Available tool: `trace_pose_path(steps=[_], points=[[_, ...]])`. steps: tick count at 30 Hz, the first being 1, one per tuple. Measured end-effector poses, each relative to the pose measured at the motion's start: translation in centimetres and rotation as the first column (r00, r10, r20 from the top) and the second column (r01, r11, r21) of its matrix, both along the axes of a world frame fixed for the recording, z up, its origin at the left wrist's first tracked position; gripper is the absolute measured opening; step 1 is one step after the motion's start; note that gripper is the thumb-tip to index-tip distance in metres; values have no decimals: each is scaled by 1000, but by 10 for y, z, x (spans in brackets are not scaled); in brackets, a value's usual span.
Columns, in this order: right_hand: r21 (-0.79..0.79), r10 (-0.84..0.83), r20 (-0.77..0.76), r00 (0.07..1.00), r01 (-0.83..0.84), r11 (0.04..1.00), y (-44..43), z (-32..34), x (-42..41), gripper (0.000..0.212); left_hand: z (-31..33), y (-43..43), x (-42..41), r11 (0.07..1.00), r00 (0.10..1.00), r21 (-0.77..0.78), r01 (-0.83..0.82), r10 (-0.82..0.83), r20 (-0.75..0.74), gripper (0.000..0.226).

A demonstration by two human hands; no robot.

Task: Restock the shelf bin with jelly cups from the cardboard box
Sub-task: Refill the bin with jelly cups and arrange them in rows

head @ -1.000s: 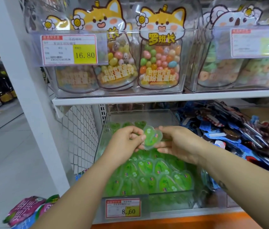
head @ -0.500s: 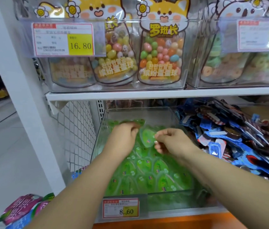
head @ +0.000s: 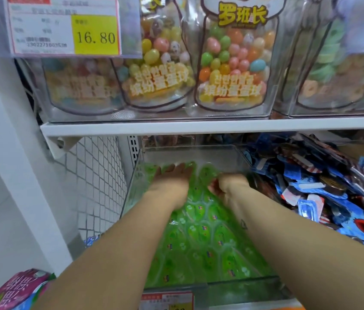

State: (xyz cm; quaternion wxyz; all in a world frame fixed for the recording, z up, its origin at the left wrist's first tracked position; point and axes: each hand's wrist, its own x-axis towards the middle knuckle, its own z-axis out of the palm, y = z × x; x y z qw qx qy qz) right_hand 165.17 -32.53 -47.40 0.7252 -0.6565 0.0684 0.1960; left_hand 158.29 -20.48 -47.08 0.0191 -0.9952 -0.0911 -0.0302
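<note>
The clear shelf bin (head: 241, 289) on the lower shelf holds several green jelly cups (head: 201, 233) in overlapping rows. Both my arms reach deep into it. My left hand (head: 173, 176) lies flat with straight fingers pressing on the cups at the back left. My right hand (head: 230, 184) is beside it at the back right, its fingers curled at the edge of one jelly cup (head: 207, 172) that stands between the two hands. The cardboard box is out of view.
A bin of blue and red wrapped snacks (head: 315, 198) sits right of the jelly bin. The upper shelf (head: 198, 127) carries clear bins of candy bags (head: 232, 63) close above my hands. A white upright (head: 9, 153) and wire mesh (head: 96, 175) stand left.
Both hands moved from mid-air in front of the bin down to its back, carrying the jelly cup there. The left hand flattened onto the cups. The camera moved closer.
</note>
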Motion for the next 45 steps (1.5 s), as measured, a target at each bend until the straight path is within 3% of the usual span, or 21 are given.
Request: trace_pose_path(steps=[13,25,29,30,31,33,35,37,40,45], points=[[-149,88,42,995,-81,986,-2,4,8,30,1,-1,-1,1000,999,-24,4,-5,-45,72],[-186,124,50,991,-113,976,-6,8,-1,27,-1,-1,-5,1000,998,-20,-13,12,-65,82],[-188,107,87,990,-90,978,-10,17,-21,11,2,-6,-16,997,992,3,-72,72,-100,75],[-292,142,170,975,-88,952,-12,18,-26,11,2,-7,-20,996,990,14,-85,87,-114,74],[-500,243,288,926,-71,863,-15,20,-30,16,2,-8,-24,995,987,19,-97,99,-124,73],[-854,592,433,680,100,511,-23,25,-39,23,1,-9,-31,993,985,4,-119,119,-127,73],[-934,807,351,476,237,266,-27,25,-46,32,0,-11,-36,991,984,-22,-129,125,-126,74],[-949,886,238,397,290,125,-26,20,-43,53,2,-12,-37,991,985,-39,-131,125,-122,76],[-963,909,178,376,256,83,-20,13,-36,68,4,-11,-32,990,986,-50,-129,122,-113,77],[-971,909,194,370,206,124,-10,3,-31,68,1,-8,-26,991,990,-44,-123,119,-80,75]])
